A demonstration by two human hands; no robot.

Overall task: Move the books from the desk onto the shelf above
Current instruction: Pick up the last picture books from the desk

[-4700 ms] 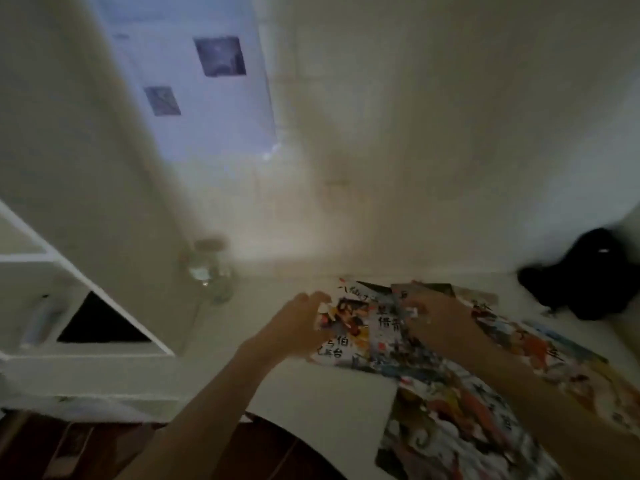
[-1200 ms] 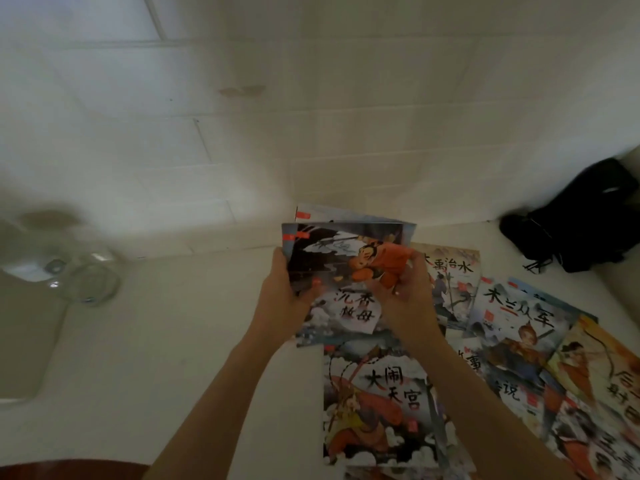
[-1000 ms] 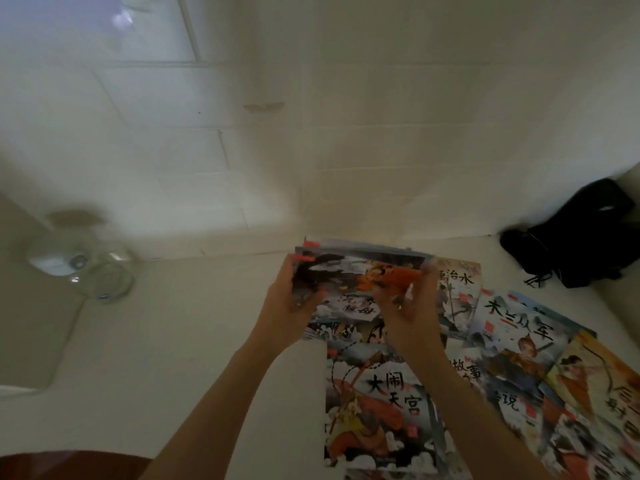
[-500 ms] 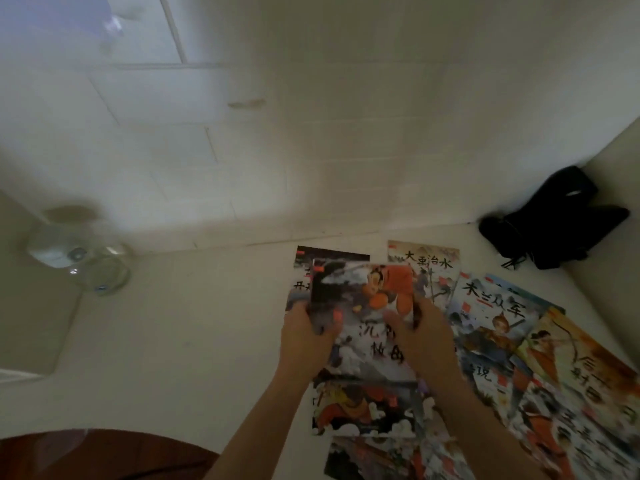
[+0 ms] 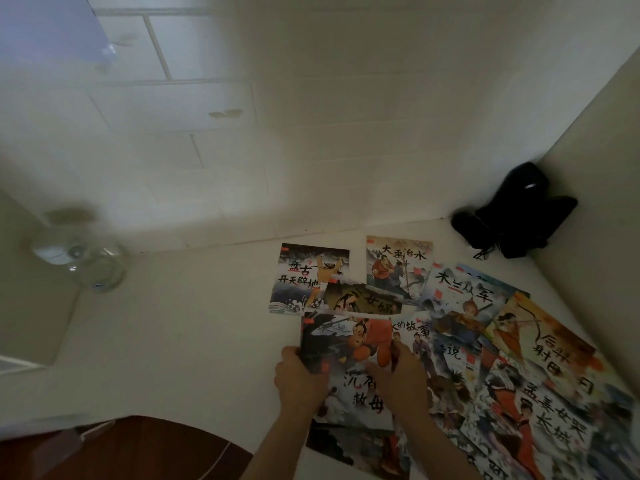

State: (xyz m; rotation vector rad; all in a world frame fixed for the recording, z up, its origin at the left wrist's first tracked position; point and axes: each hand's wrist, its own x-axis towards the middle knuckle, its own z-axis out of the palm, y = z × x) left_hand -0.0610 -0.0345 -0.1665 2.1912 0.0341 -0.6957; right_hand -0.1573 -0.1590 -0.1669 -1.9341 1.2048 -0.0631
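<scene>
Both hands point(image 5: 349, 382) hide, seemingly, book point(image 5: 349, 344) edges

A: What's w/ the hands?
B: Left hand point(image 5: 300, 382) and right hand point(image 5: 398, 379) each grip a side of one picture book point(image 5: 349, 362), orange figure on cover.
A: Rest of the books?
B: Spread books point(image 5: 478, 327) overlap on the white worktop point(image 5: 194, 334), right side. Black bag point(image 5: 516, 213) in far-right corner, glass jar point(image 5: 86, 261) at left, blurred.
</scene>
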